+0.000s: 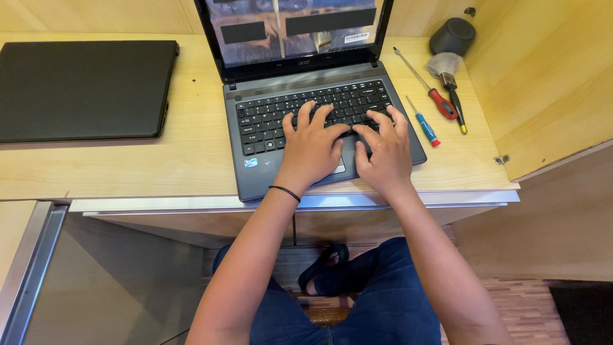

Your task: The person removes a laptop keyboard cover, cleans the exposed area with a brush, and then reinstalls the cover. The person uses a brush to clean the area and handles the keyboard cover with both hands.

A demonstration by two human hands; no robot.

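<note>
Right now I have both hands flat and holding nothing: left hand (311, 148) and right hand (385, 151) rest with fingers spread on the laptop (268, 167) keys. It sits open on a wooden desk (191, 160), screwdrivers (434, 96) and brush (447, 70) alongside.

Open laptop (319, 108) sits mid-bench (191, 160). Both hands on it: left hand (311, 150) and right hand (383, 153) side by side over keyboard and touchpad. Closed laptop (83, 89) lies left. Two screwdrivers (434, 96) and brush (450, 83) lie right; round pot (452, 36) behind them.
</note>
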